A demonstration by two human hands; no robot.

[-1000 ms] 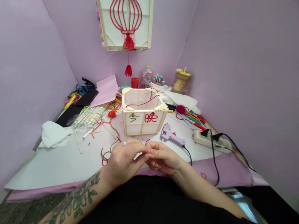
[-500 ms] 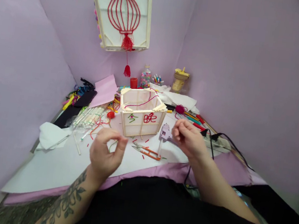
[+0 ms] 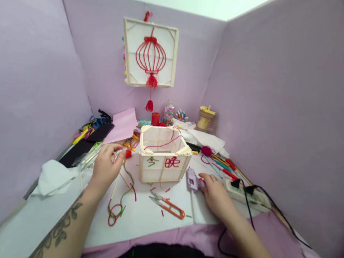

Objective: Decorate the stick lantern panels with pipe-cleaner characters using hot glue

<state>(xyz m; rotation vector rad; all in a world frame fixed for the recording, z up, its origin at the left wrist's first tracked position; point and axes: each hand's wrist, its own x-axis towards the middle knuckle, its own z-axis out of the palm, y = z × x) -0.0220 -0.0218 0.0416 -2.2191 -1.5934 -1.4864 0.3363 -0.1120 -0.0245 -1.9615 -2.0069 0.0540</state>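
Observation:
My left hand [image 3: 106, 167] is at the left of the table, its fingers curled toward the thumb beside a red yarn ball [image 3: 128, 153]; what lies between the fingertips is unclear. Below it, a green and red strand of yarn [image 3: 112, 218] lies in loops. My right hand [image 3: 216, 194] is closed round the handle of a lilac glue gun [image 3: 192, 180], which lies on the table. Between the hands stands a pale stick-framed lantern box [image 3: 150, 172], open at the top, with green and red yarn characters on its front. Orange-handled thread snips [image 3: 171, 208] lie before it.
A finished lantern [image 3: 171, 57] with a red tassel hangs behind. A power strip [image 3: 246, 193] with black cords lies at right. Pens, a magenta yarn ball [image 3: 207, 151], a bead jar [image 3: 168, 115] and white cloth [image 3: 56, 179] surround the work. Partition walls enclose the table.
My left hand has moved left to the red yarn ball. My right hand has lowered onto the glue gun handle. The looped yarn now shows on the table, and the view has tilted up.

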